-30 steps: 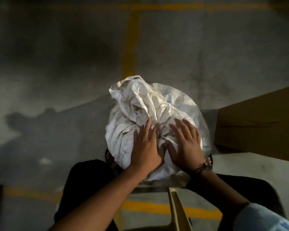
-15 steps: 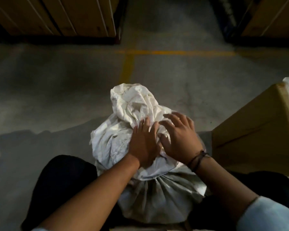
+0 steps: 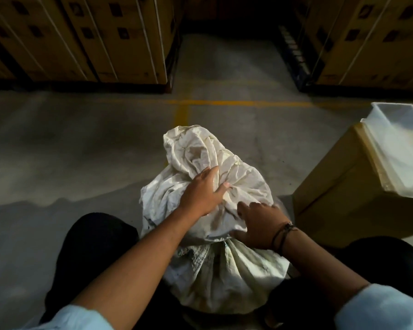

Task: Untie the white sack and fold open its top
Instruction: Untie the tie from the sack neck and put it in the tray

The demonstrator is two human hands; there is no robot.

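Showing: a white sack [image 3: 215, 265] upright on the concrete floor [image 3: 81, 148] between the person's knees, its neck cinched and the loose top bunched above.
Left hand [image 3: 202, 192]: laid over the gathered top [image 3: 196, 153], fingers spread and curled onto the cloth; pressing or lightly gripping it, not a closed fist.
Right hand [image 3: 260, 225]: at the neck on the near right side, fingers bent into the folds where the tie should lie; whether it pinches a cord cannot be told, since no tie is visible.
Change: half a second earlier both hands sat side by side on the knot area; now the left has moved up onto the top and the right has dropped to the neck.
Meaning: judged as a shift from feeling for the knot to holding the top steady while working the tie loose.
Progress: sack still closed; folding open not yet begun.
Surroundings: cardboard box [image 3: 339, 194] with a clear tray [image 3: 391, 148] on it, just right of the sack.
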